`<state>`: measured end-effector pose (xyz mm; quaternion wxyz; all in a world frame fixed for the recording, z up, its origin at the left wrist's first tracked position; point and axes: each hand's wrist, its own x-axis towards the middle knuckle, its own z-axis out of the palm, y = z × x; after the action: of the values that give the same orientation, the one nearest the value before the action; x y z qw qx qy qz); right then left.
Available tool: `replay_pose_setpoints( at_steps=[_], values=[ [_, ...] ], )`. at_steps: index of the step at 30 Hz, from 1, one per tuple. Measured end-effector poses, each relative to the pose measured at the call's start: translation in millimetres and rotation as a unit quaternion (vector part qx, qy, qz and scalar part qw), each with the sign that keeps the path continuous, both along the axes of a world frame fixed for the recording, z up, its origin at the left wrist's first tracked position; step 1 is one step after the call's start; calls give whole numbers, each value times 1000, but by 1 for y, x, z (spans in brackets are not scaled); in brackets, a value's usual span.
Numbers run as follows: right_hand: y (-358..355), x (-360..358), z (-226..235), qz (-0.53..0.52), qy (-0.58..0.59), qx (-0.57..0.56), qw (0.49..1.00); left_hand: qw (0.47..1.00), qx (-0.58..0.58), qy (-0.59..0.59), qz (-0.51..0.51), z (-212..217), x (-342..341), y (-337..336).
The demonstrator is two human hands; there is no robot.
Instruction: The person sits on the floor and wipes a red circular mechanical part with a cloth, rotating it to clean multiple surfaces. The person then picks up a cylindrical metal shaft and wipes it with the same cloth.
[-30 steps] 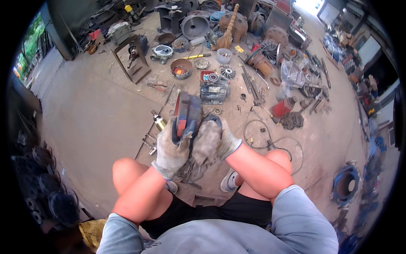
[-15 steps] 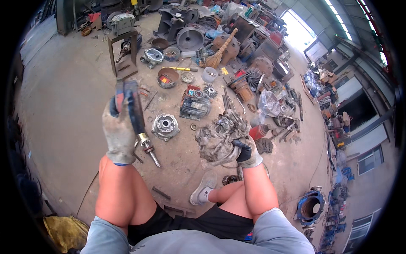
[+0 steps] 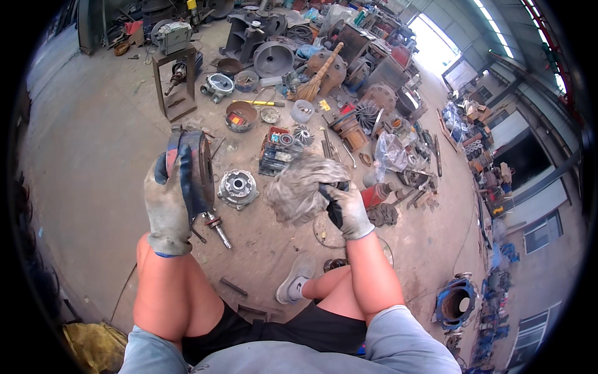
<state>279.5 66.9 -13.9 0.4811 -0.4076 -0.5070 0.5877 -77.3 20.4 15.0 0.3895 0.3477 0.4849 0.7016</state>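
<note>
My left hand [image 3: 167, 209], in a grimy white glove with dark fingertips, grips a dark round metal housing part [image 3: 202, 165] by its side, tilted so its rim shows. A crumpled grey rag [image 3: 302, 187], smeared by motion, is in my right hand [image 3: 350, 212], whose gloved fingers close around its edge. Rag and part are apart. Between them on the floor lies a round flanged metal cover [image 3: 238, 189] with a hole at its centre. Below the part, a metal shaft [image 3: 218, 230] shows only its lower end.
Past the rag stands a dark finned motor body [image 3: 274, 157]. A rusty bowl [image 3: 241, 116], a white tub [image 3: 302, 111] and a straw broom [image 3: 317, 78] are farther off. Piled machine parts fill the back. A red cylinder [image 3: 375, 196] lies right of my right hand.
The round part has turned in my left hand, showing more of its inner rim. The rag has moved left and slightly down with my right hand, toward the part.
</note>
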Motion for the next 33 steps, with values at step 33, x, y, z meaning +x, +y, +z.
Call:
replay_pose_setpoints(
  at_steps=[33],
  values=[
    [-29, -62, 54, 46, 22, -41, 998, 974, -36, -121, -186, 23, 9, -20]
  ],
)
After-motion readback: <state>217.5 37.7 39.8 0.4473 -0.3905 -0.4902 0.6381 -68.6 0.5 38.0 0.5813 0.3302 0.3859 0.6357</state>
